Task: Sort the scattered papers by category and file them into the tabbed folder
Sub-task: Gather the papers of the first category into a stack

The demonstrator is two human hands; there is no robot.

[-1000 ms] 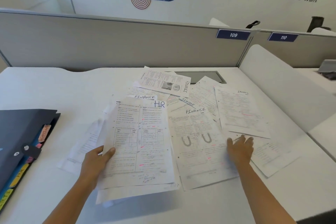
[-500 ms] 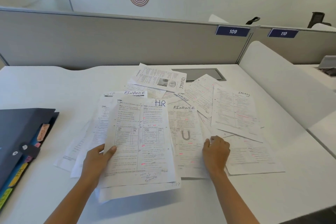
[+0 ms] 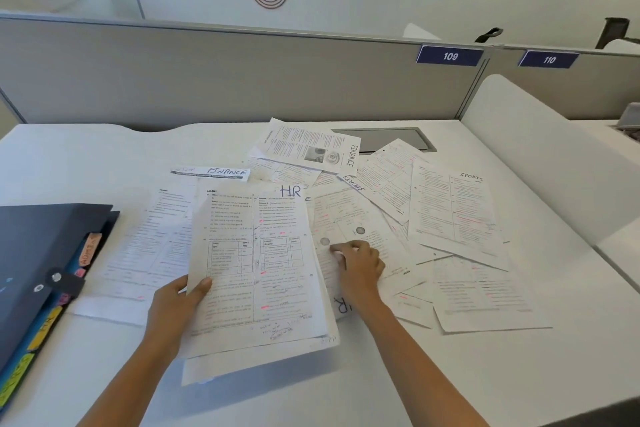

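My left hand (image 3: 175,305) grips the left edge of a lifted stack of printed sheets; the top one is marked HR (image 3: 259,263). Just right of it, my right hand (image 3: 362,270) lies on the loose pile with fingers curled, pinching a sheet (image 3: 349,218) that has two grey dots and an upside-down HR mark near its lower edge. Scattered papers cover the desk: a FINANCE sheet (image 3: 308,149) at the back, a FINANCE strip (image 3: 211,172), and a SPORTS sheet (image 3: 453,211) to the right. The dark blue tabbed folder (image 3: 38,246) lies closed at the far left, coloured tabs showing.
The white desk (image 3: 86,156) ends at a grey partition (image 3: 207,73) behind. A grey cable hatch (image 3: 388,139) sits at the back under the papers' edge. A white curved divider (image 3: 540,149) bounds the right side. More sheets (image 3: 145,246) lie between folder and stack.
My right hand has slid left across the pile, from the sheets on the right to beside the HR stack. The FINANCE sheet with U shapes is now mostly hidden behind the held stack.
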